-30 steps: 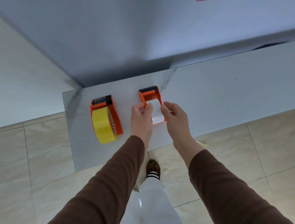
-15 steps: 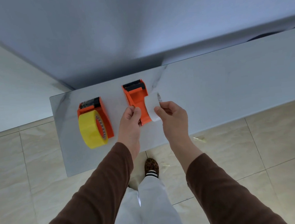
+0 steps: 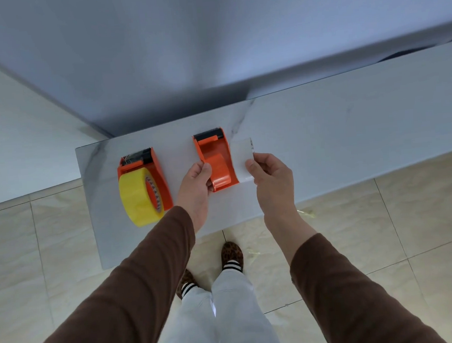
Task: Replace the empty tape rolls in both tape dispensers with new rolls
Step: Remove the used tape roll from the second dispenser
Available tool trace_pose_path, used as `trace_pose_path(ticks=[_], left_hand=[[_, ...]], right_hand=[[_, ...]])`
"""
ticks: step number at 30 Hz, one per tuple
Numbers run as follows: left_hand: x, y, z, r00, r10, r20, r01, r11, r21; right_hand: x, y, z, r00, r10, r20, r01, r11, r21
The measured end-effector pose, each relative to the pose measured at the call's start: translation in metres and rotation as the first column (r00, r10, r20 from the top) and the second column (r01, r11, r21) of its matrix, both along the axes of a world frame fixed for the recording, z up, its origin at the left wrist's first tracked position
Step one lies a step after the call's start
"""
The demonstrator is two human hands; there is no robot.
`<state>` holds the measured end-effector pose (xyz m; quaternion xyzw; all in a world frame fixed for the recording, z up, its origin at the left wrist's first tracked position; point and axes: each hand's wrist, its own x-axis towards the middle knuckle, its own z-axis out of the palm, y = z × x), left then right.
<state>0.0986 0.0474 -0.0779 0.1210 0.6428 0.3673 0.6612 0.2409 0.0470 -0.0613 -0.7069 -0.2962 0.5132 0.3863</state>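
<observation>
Two orange tape dispensers stand on the white marble-look table (image 3: 325, 142). The left dispenser (image 3: 157, 174) carries a full yellow tape roll (image 3: 136, 197). The right dispenser (image 3: 214, 158) shows its bare orange hub. My left hand (image 3: 197, 183) grips that dispenser at its near left side. My right hand (image 3: 271, 176) pinches a pale white empty tape roll (image 3: 241, 160), held just right of the dispenser and clear of the hub.
The table's left end and near edge are close to both dispensers. A grey wall panel (image 3: 210, 50) rises behind the table. Beige floor tiles (image 3: 386, 226) and my feet in patterned slippers (image 3: 231, 254) lie below.
My right hand has pulled the white empty roll off the right dispenser's hub and moved it to the right. My left hand kept hold of the dispenser.
</observation>
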Motion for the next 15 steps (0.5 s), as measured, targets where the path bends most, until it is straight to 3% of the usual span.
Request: trace_pose_path(ticks=[8,12,15], left_hand=[[-0.006,-0.007,-0.005,0.997,-0.027,-0.071,0.028,0.999,0.017],[-0.012,-0.016,0.002,0.97,-0.005,-0.242,0.01,1.0,0.019],[-0.007,-0.021,0.023,0.915,0.037,-0.402,0.036,0.984,0.173]], right_hand=[[0.004,-0.012,0.007,0.998,-0.049,-0.032,0.049,0.999,0.015],[0.005,-0.019,0.017,0.994,-0.081,-0.076,0.083,0.996,0.026],[0.008,-0.027,0.025,0.986,-0.119,-0.121,0.123,0.992,0.028]])
